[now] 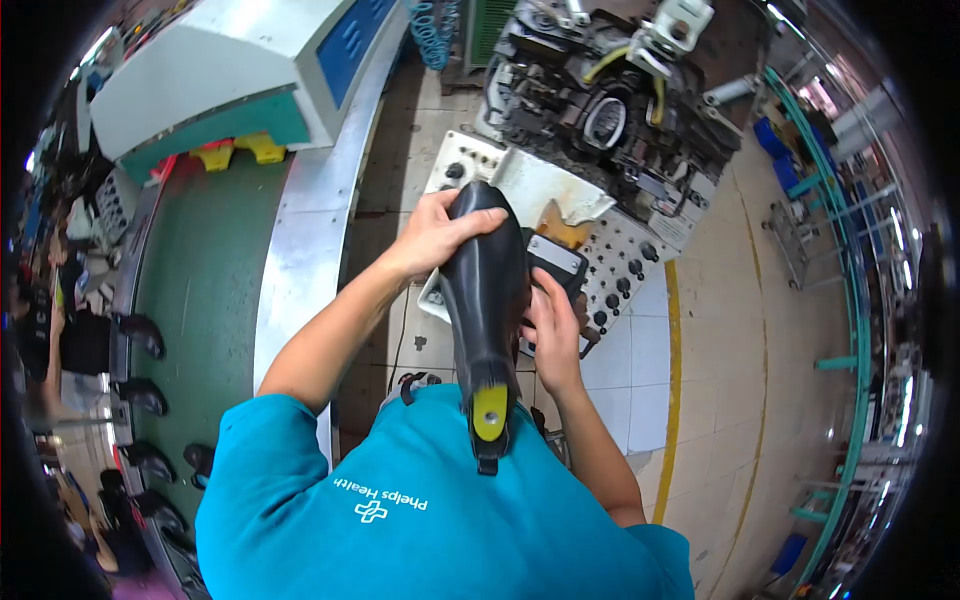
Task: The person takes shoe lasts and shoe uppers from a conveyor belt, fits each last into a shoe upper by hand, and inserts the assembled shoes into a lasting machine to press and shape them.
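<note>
A black leather shoe upper (484, 300) stretched over a last is held upright before my chest, toe away from me. The last's yellow-green top (490, 412), with a round hole in it, shows at the near end. My left hand (440, 235) is closed around the toe, thumb across the front. To the right of the shoe is my right hand (553, 325), its fingers loosely bent and apart by the shoe's underside. Whether those fingertips touch the shoe is hidden. Just beyond them sits a black machine part with a metal plate (556, 254).
A machine (600, 125) with a knobbed control panel (622, 275) stands ahead. On the left, a green conveyor belt (215, 290) carries several black shoes (150, 462) beneath a white housing (215, 75). Other people work at the far left; a green rack (858, 330) lines the right.
</note>
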The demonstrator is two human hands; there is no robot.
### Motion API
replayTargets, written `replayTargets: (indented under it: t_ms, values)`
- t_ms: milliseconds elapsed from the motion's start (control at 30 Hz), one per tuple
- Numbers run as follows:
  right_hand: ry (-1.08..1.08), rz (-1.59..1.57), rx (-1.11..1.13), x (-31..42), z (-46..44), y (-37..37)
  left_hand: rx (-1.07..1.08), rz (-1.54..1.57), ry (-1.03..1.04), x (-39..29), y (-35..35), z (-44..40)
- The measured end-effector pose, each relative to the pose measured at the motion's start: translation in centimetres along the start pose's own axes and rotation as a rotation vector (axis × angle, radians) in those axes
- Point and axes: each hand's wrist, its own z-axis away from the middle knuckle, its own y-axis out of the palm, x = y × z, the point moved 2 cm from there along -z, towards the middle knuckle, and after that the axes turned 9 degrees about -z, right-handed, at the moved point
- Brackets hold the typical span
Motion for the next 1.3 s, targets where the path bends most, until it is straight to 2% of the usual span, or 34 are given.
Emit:
replayTargets:
  t_ms: [33, 100, 167, 233, 400, 533, 667, 767, 933, 1000, 1100, 1167, 1233, 1300]
  values:
    - [0.144, -0.202, -0.027, 0.3, -1.4, -0.3, 0.043, -0.014, 0.071, -1.6, 1.5, 0.3]
    - [0.096, -0.259, -0.007, 0.9, -2.3, -0.6, 0.056, -0.070, 0.145, -2.4, 4.0, 0.1]
    - [0.148, -0.302, -0.012, 2.3, -2.3, -1.2, 0.067, -0.140, 0.141, -3.5, 5.3, 0.0]
    - [0.111, -0.282, 0.019, 3.2, -2.1, -2.4, 0.026, -0.327, 0.190, -4.4, 6.4, -0.2]
    - [0.038, -0.101, 0.069, 4.9, -2.1, -5.2, -0.042, -0.463, 0.217, -6.2, 8.6, -0.7]
    - [0.027, -0.028, -0.035, 3.7, -2.5, -6.4, 0.008, -0.315, 0.167, -5.6, 9.5, -2.0]
    - [0.109, -0.328, -0.073, 3.5, -1.3, -5.2, 0.051, -0.324, 0.114, -5.4, 9.5, -3.0]
    - [0.129, -0.342, -0.155, 1.7, -0.7, -5.4, 0.064, -0.311, 0.080, -5.0, 9.6, -4.4]
    - [0.060, -0.153, -0.371, 2.2, -4.2, -5.3, 0.060, -0.293, 0.116, -5.4, 9.5, -8.2]
    - [0.045, -0.189, -0.393, 2.6, -6.2, -5.6, 0.065, -0.270, 0.099, -5.3, 9.4, -10.7]
    - [0.070, -0.234, -0.391, 1.9, -9.6, -7.1, 0.094, -0.172, 0.190, -5.7, 9.7, -14.4]
    - [0.102, -0.322, -0.425, 1.9, -11.3, -7.8, 0.111, -0.224, 0.157, -6.5, 9.9, -15.9]
    - [0.045, -0.303, -0.447, 2.5, -12.9, -7.9, 0.055, -0.192, 0.094, -6.6, 10.1, -17.7]
    - [0.052, -0.379, -0.457, 2.8, -14.7, -8.6, 0.093, 0.061, 0.096, -5.3, 10.4, -19.6]
